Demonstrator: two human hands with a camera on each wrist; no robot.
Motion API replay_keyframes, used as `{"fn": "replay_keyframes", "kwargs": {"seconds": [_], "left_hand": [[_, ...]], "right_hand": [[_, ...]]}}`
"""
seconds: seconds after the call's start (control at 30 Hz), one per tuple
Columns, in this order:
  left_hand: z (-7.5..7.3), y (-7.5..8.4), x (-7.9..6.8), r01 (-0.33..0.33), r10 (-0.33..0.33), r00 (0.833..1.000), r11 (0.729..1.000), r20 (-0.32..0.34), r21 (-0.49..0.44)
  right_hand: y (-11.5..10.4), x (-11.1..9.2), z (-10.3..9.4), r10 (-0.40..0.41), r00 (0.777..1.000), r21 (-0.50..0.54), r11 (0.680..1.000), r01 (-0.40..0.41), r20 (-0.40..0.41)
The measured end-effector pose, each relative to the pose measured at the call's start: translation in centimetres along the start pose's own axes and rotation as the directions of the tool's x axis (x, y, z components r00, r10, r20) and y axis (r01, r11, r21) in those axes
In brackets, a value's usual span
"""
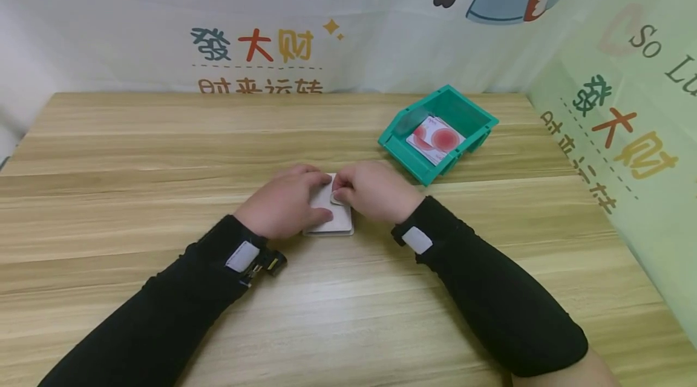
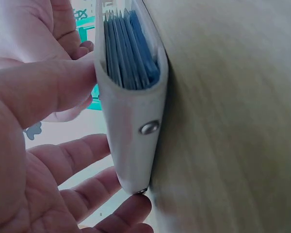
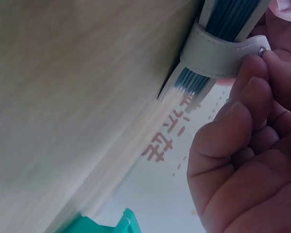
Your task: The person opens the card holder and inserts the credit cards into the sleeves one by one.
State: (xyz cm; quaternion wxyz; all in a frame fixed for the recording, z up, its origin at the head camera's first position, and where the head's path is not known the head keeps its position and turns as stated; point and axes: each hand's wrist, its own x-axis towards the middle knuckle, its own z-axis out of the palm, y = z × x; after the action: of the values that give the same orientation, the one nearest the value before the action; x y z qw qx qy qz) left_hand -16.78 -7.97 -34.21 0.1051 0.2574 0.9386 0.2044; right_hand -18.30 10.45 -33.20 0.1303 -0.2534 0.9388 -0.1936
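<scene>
A white card holder (image 1: 331, 221) lies flat on the table, the edges of its inner sleeves (image 2: 128, 51) showing bluish. Holding it from the left, my left hand (image 1: 288, 199) has its thumb on the top cover and its other fingers against the edge in the left wrist view. My right hand (image 1: 378, 190) pinches the end of the white closing strap (image 3: 216, 53) between thumb and forefinger. A metal snap (image 3: 262, 50) shows at the strap's tip. Another metal stud (image 2: 149, 127) sits on the holder's narrow side.
A green plastic bin (image 1: 411, 160) stands behind my right hand. Inside it lie white cards with red circles (image 1: 435, 138). The wooden table (image 1: 136, 193) reaches back to a printed cloth (image 1: 370, 6), with another along the right side.
</scene>
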Motion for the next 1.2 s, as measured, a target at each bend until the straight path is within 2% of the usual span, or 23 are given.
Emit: {"fn": "replay_keyframes", "kwargs": {"seconds": [0.3,0.67,1.2], "left_hand": [[0.1,0.0,0.1,-0.004,0.004,1.000,1.000,-0.005,-0.002],[0.1,0.1,0.1,-0.004,0.004,1.000,1.000,-0.007,0.012],[0.3,0.0,0.0,-0.006,0.006,1.000,1.000,-0.010,0.019]], "right_hand": [[-0.3,0.9,0.0,0.046,0.998,-0.008,0.999,-0.045,0.051],[-0.1,1.7,-0.4,0.089,0.990,0.034,0.995,-0.093,0.113],[-0.2,2.0,-0.3,0.106,0.986,0.047,0.992,-0.113,0.128]]}}
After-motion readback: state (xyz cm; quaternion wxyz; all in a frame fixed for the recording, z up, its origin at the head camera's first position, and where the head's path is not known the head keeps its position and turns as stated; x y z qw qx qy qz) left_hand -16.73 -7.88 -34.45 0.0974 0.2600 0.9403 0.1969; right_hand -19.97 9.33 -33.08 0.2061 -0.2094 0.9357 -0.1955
